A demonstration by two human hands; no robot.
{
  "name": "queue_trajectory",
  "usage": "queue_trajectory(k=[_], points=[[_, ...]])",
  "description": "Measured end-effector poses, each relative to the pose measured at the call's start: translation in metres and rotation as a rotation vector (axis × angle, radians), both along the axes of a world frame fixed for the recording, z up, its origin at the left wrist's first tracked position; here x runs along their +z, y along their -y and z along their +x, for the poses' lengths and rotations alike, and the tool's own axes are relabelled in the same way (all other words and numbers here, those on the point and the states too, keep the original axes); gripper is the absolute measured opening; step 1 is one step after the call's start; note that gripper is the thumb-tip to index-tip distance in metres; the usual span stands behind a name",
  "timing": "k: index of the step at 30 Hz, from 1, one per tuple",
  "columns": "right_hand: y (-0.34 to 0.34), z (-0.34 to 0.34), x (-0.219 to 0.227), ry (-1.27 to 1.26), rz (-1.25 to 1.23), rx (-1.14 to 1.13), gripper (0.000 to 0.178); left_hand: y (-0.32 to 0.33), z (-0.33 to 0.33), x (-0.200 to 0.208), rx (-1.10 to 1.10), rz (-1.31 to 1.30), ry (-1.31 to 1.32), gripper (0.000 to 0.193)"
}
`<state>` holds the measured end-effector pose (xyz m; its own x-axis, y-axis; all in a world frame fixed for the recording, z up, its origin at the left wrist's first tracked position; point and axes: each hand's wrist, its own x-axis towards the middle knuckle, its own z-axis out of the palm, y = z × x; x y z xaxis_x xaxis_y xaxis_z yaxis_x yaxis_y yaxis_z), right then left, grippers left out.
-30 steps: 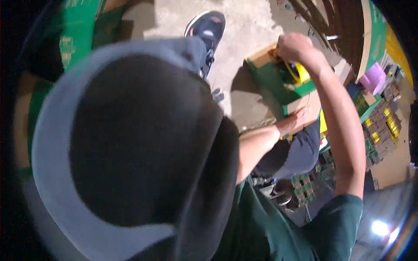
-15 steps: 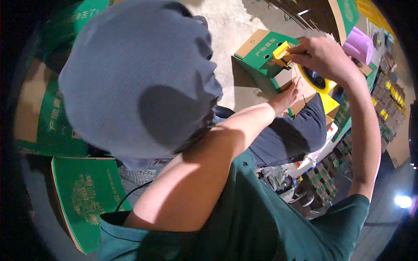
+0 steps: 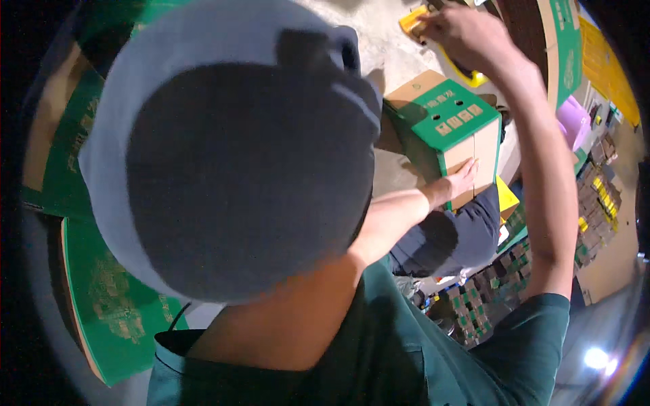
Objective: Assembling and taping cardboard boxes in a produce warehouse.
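Observation:
A green and tan cardboard carton (image 3: 457,111) with two round holes stands in front of me, right of the middle. On its tan face, beside the seam between the flaps, my left hand (image 3: 460,181) lies flat with the fingers stretched out. Beyond the carton, raised over the floor, my right hand (image 3: 470,39) is closed round a yellow tape dispenser (image 3: 412,22). Part of the dispenser's yellow-edged roll shows under that hand; its handle is mostly hidden by my fingers.
A large grey-blue cap (image 3: 250,169) blocks the left and middle of the view. Flat green cartons (image 3: 118,318) lie at the lower left. A purple container (image 3: 574,123) and yellow crates (image 3: 609,68) are at the right. Dark trousers (image 3: 447,233) show near the carton.
My right hand has lifted the tape dispenser off the carton and moved it away, up and left. My left hand stays on the carton. The cap covers more of the view.

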<state>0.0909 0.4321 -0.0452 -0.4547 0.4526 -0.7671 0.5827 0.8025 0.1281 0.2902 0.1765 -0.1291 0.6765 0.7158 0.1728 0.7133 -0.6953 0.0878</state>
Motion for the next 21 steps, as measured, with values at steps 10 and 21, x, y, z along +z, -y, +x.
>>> queue_trajectory(k=[10,21], points=[[0.040,0.032,-0.066,0.524,-0.315,-0.101,0.036,0.008,0.027,-0.004,-0.008,-0.125,-0.031,0.083],[0.100,0.310,0.044,-1.177,-0.622,-1.834,0.053,0.010,0.009,0.001,-0.053,0.165,-0.036,0.067]])
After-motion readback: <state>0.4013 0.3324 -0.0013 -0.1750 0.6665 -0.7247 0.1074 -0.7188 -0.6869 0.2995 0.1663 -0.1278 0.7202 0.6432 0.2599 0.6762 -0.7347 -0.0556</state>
